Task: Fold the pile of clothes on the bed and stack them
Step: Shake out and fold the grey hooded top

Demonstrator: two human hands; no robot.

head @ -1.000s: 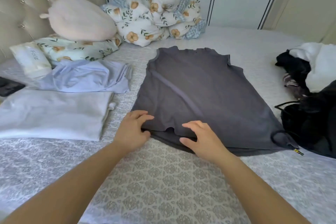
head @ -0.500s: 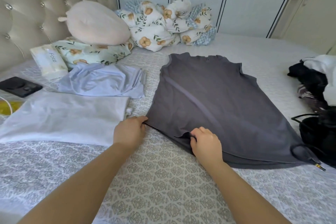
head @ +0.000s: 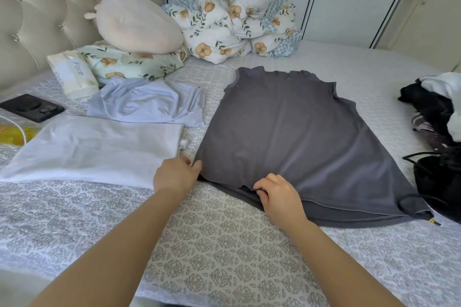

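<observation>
The grey shirt (head: 299, 137) lies flat on the bed (head: 224, 244), its long axis running away from me, neckline at the far end and hem nearest me, the whole shape skewed a little to the right at the hem. Both my arms reach forward over the patterned cover. My left hand (head: 175, 177) sits knuckles-up at the near left corner of the hem, fingers curled and pinching the cloth there. My right hand (head: 277, 194) is further along the hem, fingers bent and gripping the edge. Just left of the shirt lies a folded white garment (head: 94, 149), and beyond it a crumpled pale blue one (head: 147, 107). On the right a dark pile (head: 439, 147) of clothes touches the shirt's near right corner.
</observation>
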